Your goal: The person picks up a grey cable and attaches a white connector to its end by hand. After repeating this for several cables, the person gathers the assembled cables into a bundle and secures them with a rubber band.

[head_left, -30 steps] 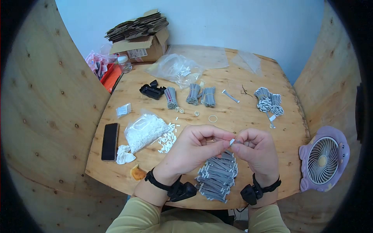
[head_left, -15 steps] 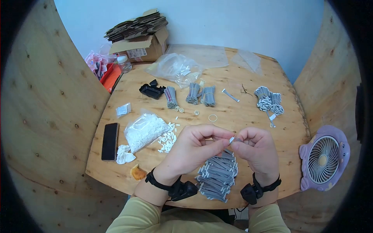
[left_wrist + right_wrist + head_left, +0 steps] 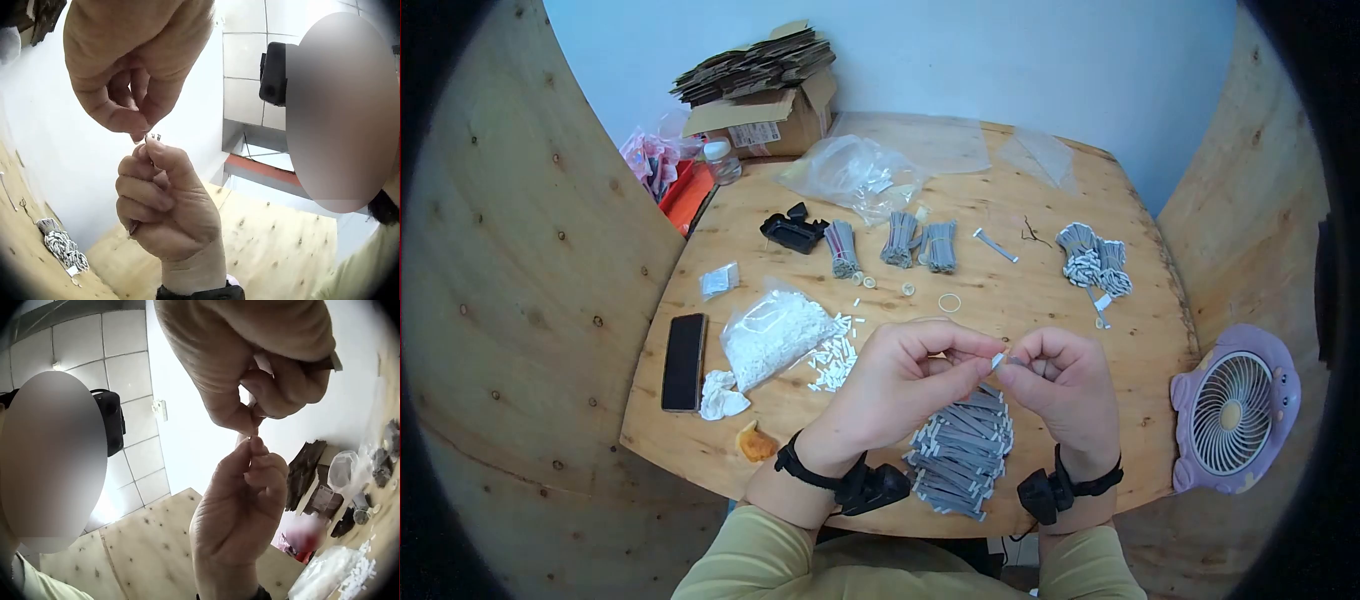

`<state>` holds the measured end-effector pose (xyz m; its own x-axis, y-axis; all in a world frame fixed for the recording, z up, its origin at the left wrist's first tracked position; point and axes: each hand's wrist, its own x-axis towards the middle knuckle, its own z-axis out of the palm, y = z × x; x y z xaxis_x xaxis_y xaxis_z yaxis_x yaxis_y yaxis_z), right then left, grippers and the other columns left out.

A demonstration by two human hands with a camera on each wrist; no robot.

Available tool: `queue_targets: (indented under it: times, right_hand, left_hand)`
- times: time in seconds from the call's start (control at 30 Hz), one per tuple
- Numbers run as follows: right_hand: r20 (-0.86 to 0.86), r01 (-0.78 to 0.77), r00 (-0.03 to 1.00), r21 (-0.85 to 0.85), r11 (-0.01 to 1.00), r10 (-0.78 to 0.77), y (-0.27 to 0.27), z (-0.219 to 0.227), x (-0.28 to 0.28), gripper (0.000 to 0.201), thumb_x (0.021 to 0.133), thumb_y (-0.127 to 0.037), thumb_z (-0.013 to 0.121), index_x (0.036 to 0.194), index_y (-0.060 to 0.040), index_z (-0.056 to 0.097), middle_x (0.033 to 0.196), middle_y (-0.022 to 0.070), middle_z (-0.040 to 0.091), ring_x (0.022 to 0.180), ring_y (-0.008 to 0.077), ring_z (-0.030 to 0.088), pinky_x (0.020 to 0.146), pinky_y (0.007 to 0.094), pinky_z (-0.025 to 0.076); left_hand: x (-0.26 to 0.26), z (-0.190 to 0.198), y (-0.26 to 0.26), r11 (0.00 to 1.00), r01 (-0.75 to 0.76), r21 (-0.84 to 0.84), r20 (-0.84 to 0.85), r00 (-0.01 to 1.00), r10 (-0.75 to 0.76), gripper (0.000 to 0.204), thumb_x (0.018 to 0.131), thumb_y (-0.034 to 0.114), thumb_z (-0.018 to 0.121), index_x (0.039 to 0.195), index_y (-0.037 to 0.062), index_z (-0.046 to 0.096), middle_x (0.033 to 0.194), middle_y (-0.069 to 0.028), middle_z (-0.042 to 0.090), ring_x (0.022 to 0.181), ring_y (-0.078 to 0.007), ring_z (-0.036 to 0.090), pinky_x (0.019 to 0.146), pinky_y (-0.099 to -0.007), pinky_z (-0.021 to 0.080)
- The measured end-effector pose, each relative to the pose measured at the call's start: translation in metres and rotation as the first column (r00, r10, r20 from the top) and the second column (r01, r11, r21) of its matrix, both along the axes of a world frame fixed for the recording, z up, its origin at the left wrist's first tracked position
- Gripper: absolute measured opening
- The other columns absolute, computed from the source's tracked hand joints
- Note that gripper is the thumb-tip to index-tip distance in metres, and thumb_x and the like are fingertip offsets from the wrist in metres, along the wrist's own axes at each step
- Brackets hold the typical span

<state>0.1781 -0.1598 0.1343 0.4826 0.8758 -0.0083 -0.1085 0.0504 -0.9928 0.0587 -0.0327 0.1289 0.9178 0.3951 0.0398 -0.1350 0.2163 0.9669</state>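
Thumb and index finger of my left hand pinch a small white connector in the head view. Close against it, my right hand pinches a short grey ribbon cable, mostly hidden by the curled fingers. One end of the grey cable pokes out beside the right fingers in the right wrist view. Tiny metal contacts show between the fingertips of both hands in the left wrist view. Below the hands, a pile of grey ribbon cables with white ends lies at the table's front.
Left of the hands lie loose white connectors, a bag of them and a phone. Farther back are bundled grey cables, a black holder and a cardboard box. A purple fan stands at right.
Both hands keep their pinch and their place above the pile. Only slight fingertip shifts show at the connector and cable.
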Motion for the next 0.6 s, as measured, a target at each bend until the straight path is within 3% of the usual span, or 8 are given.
queue_targets:
  times: [0.2, 0.4, 0.6]
  right_hand:
    - [0.111, 0.035, 0.993, -0.043, 0.998, -0.03, 0.0008, -0.0024, -0.0003, 0.009, 0.077, -0.004, 0.06, 0.081, 0.0023, 0.054, 0.068, 0.0008, 0.057, 0.059, 0.0027, 0.052, 0.05, 0.0146, 0.04]
    - [-0.157, -0.088, 0.983, 0.026, 0.996, 0.091, 0.0019, -0.0031, 0.0063, 0.011, 0.078, -0.005, 0.06, 0.083, 0.0026, 0.055, 0.072, 0.0028, 0.059, 0.062, 0.0039, 0.054, 0.051, 0.015, 0.041]
    - [-0.116, -0.122, 0.986, 0.023, 0.992, 0.123, 0.0008, -0.0002, 0.0074, 0.013, 0.078, -0.008, 0.061, 0.084, 0.002, 0.055, 0.071, 0.0022, 0.058, 0.06, 0.0027, 0.052, 0.049, 0.014, 0.039]
  left_hand:
    - [0.001, -0.0039, 0.0001, 0.996, -0.024, 0.09, -0.002, 1.0, 0.024, 0.019, 0.077, -0.002, 0.058, 0.095, -0.0028, 0.059, 0.083, -0.0054, 0.061, 0.07, -0.0049, 0.056, 0.062, -0.0158, 0.046]
    - [0.0012, -0.0044, 0.002, 0.997, 0.004, 0.074, 0.02, 1.0, -0.005, 0.018, 0.081, 0.003, 0.055, 0.097, -0.0023, 0.058, 0.077, -0.0006, 0.059, 0.064, -0.001, 0.051, 0.056, -0.0144, 0.042]
    - [0.0005, -0.0008, 0.0075, 0.998, 0.06, -0.034, 0.024, 0.998, -0.059, 0.018, 0.076, -0.001, 0.059, 0.094, -0.0015, 0.06, 0.079, -0.0054, 0.061, 0.065, -0.0059, 0.054, 0.059, -0.017, 0.045]
